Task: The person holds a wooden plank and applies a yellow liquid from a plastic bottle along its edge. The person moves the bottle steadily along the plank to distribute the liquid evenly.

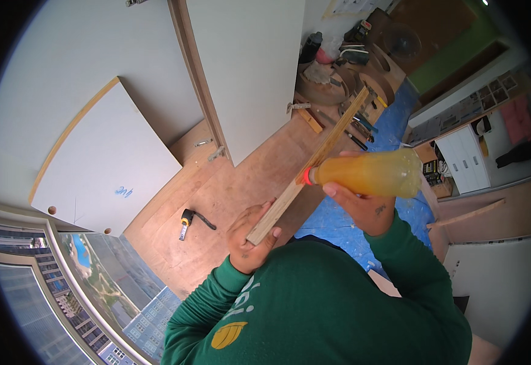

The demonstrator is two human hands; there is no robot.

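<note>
A long, narrow wooden strip (285,205) slants away from me across the middle, its near end held in my left hand (247,243). The fingers of that hand wrap round the strip close to its end. My right hand (367,210) is closed round a squeeze bottle (372,171) of cloudy yellow-amber liquid, probably glue. The bottle lies nearly level, and its red tip (307,176) points left at the strip's narrow face. Whether the tip touches the wood or sits just above it, I cannot tell.
A tape measure (187,220) lies on the wooden work surface (174,255). A white panel with a curved wooden edge (104,167) leans at left; a white door (241,73) with hinges stands ahead. Hand tools (359,131) and curved wooden pieces sit far right, near blue sheeting (332,231).
</note>
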